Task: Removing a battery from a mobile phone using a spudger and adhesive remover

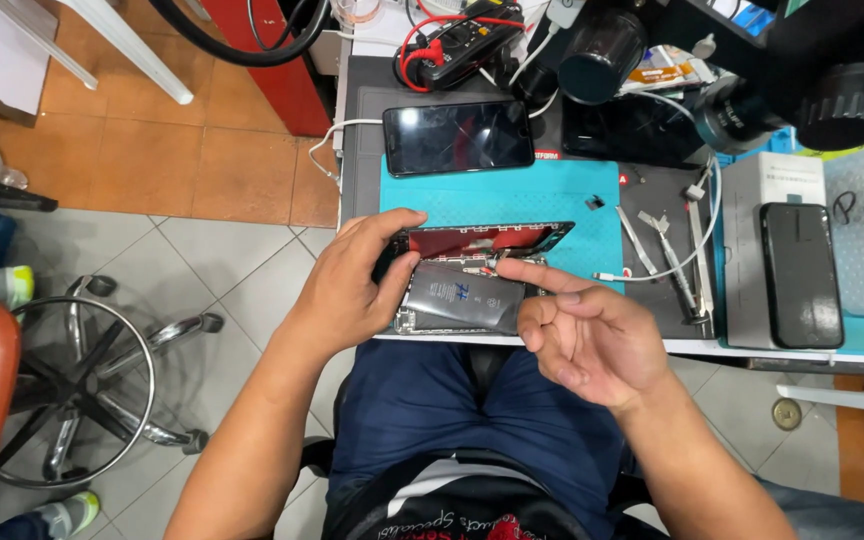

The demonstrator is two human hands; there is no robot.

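Lying at the near edge of the worktop (652,345), the opened phone (467,290) runs its long axis left to right. Left hand (352,290) clamps its left end, screen (492,238) hinged away. Right hand (587,340), fingers loosely spread, forefinger touching, apparently, the phone's middle connector.

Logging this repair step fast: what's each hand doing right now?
Left hand: closed around the end of the opened phone, propping its screen up.
Right hand: open, holding nothing; index fingertip touching the phone's insides by the battery.
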